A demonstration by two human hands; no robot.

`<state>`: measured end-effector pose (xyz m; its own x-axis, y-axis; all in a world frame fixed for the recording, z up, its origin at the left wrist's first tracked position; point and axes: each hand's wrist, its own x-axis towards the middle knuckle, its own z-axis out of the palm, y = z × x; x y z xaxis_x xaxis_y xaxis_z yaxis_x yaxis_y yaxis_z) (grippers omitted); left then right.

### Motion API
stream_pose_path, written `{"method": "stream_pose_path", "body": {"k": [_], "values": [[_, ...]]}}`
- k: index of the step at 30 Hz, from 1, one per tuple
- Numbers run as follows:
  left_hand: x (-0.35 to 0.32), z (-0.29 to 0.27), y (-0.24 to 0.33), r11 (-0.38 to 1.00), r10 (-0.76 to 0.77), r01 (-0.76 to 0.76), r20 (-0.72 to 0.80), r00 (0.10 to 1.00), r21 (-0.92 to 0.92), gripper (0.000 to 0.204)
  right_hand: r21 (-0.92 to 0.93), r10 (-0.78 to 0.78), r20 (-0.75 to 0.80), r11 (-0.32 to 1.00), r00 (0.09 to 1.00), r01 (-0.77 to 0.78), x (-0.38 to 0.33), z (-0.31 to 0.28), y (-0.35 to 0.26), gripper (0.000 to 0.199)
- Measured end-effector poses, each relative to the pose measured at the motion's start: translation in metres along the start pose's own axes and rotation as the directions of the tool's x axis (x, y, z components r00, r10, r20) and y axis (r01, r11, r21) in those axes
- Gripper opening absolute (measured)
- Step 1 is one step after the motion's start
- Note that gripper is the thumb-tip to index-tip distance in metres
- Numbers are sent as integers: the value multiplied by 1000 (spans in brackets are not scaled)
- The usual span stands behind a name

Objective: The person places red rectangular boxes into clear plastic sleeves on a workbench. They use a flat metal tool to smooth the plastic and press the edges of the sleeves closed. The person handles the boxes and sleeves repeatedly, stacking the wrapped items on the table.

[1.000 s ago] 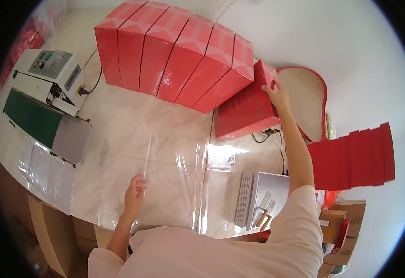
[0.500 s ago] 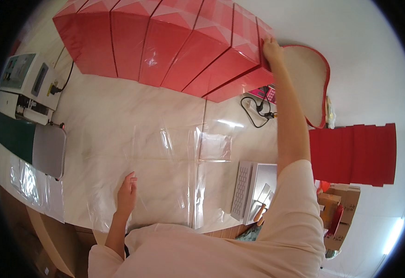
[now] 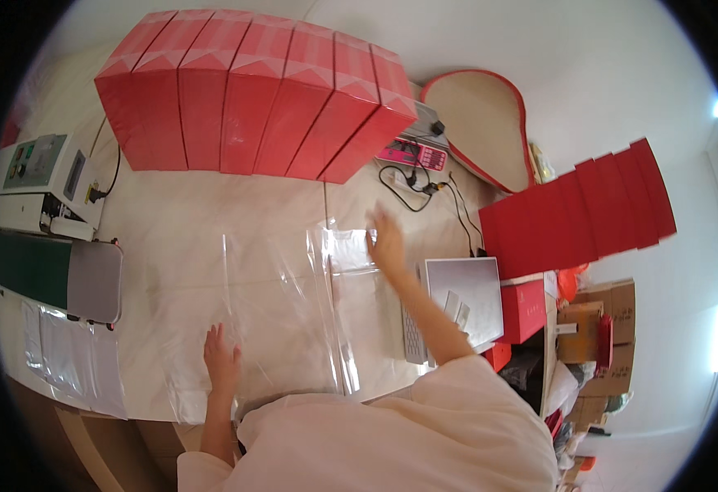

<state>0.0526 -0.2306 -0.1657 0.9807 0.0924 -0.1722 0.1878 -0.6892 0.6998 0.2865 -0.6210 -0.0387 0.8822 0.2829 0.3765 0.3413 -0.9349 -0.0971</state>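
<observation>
We are pressing our left hand [image 3: 221, 357], fingers spread flat and gripping nothing, on the near part of the clear crinkled plastic sheets [image 3: 281, 299] lying across the pale tabletop [image 3: 178, 221], while our right hand [image 3: 388, 239], blurred but seemingly loose-fingered and empty, is hovering over their far right corner. We are judging it best to keep the left palm anchoring the film and to draw the top sheet off slowly so the layers are not dragging. The row of tall red cardboard boxes [image 3: 252, 102] standing behind is staying closed, so we cannot tell their contents.

Head camera looks steeply down over the table [image 3: 211, 246].
</observation>
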Motion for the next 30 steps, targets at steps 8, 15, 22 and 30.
{"method": "stream_pose_path", "body": {"k": [8,15,22,30], "values": [[-60,71,-18,935,51,-95,134,990,342,83,-206,503,632,842,589,-498,-323,48,-50,70],[-77,57,-19,886,132,-209,207,969,414,83,-218,546,654,799,524,-561,-357,37,-50,76],[-76,58,-16,864,109,-183,182,977,468,76,-105,427,616,877,662,-469,-376,30,-43,76],[-141,142,47,946,-3,51,-150,989,321,69,453,9,484,853,875,-259,-399,-22,-7,51]]}}
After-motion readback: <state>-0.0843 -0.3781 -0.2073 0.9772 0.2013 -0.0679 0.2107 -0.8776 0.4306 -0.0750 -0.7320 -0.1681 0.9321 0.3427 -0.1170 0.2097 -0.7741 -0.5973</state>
